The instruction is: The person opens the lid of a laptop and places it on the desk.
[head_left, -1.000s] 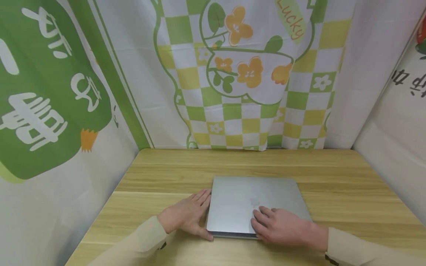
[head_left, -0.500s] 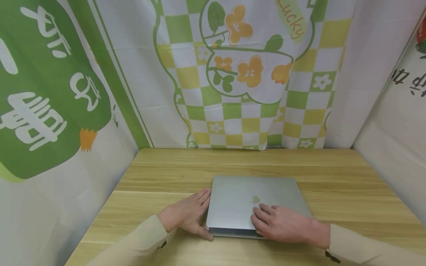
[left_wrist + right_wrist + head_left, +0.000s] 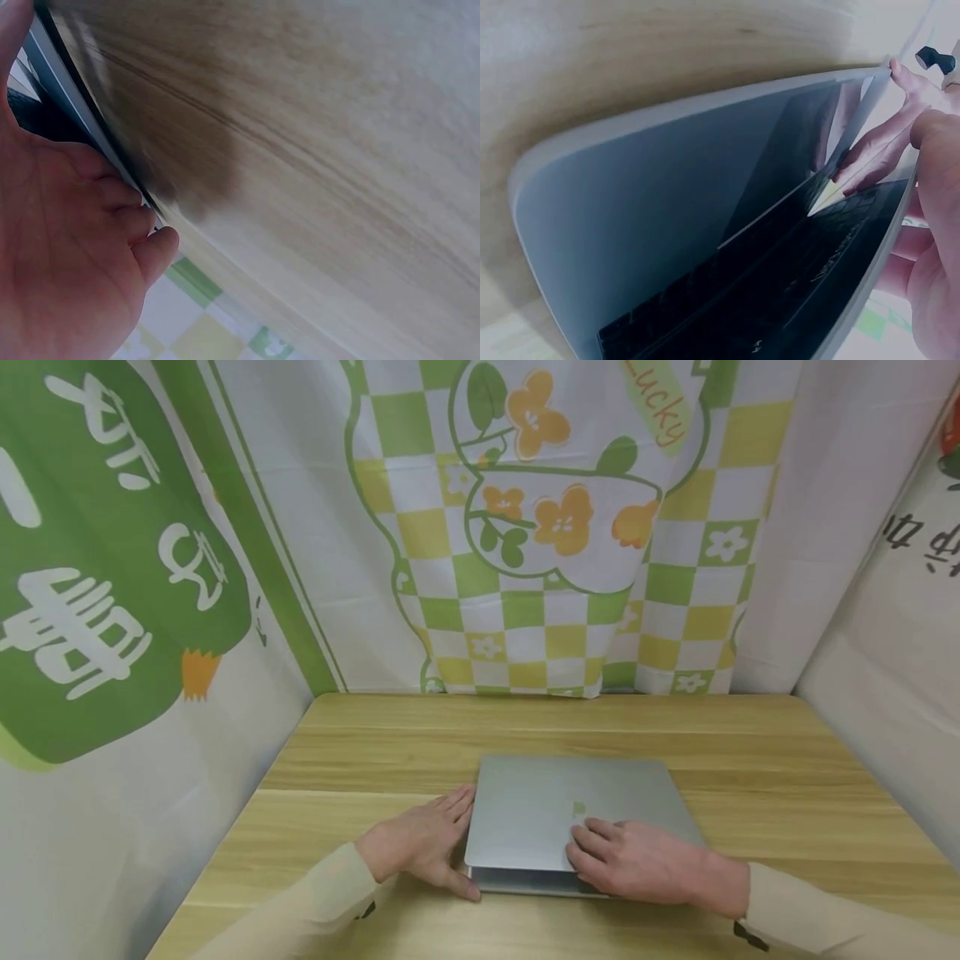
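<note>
A silver laptop lies on the wooden table, its lid raised a little at the front edge, leaving a dark gap above the base. My right hand pinches that front edge, fingers on top of the lid. In the right wrist view the thumb sits on the inner side, and the keyboard shows beneath the lid. My left hand rests along the laptop's left side, its fingers extended and the thumb at the front left corner. In the left wrist view the fingers touch the laptop's edge.
The wooden table extends around the laptop. Behind it hangs a green and yellow checked cloth. Printed cloths also hang at the left and the right, beside the table's edges.
The lid's front edge has risen and the gap above the base has widened. My right hand has moved up slightly with it. My left hand has stayed in place.
</note>
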Available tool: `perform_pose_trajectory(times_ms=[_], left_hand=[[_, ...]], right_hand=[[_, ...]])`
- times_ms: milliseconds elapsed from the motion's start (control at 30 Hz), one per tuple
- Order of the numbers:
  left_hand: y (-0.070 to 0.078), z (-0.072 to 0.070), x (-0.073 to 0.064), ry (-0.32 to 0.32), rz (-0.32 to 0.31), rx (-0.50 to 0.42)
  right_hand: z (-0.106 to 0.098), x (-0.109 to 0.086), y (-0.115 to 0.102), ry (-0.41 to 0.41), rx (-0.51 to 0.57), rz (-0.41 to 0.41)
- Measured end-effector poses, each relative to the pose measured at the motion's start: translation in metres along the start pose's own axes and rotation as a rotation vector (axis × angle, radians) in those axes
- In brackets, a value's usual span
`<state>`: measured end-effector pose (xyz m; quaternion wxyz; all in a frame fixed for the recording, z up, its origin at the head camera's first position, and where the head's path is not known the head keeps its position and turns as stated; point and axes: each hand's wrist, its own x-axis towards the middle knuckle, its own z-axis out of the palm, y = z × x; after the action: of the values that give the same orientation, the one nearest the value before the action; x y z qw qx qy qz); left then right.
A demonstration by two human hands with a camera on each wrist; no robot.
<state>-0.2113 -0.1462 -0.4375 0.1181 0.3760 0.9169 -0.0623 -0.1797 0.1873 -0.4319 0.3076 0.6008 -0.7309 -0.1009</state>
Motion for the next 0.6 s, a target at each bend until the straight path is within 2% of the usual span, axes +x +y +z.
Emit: perform_pose_trajectory(times_ms=[400, 600], left_hand=[[0.001, 0.001, 0.003, 0.002, -0.006, -0.025], [0.001, -0.001, 0.002, 0.020, 0.004, -0.027]], right_hand=[[-0.011, 0.001, 0.011, 0.006, 0.046, 0.006], [-0.014, 0.001, 0.014, -0.006, 0.011, -0.014]])
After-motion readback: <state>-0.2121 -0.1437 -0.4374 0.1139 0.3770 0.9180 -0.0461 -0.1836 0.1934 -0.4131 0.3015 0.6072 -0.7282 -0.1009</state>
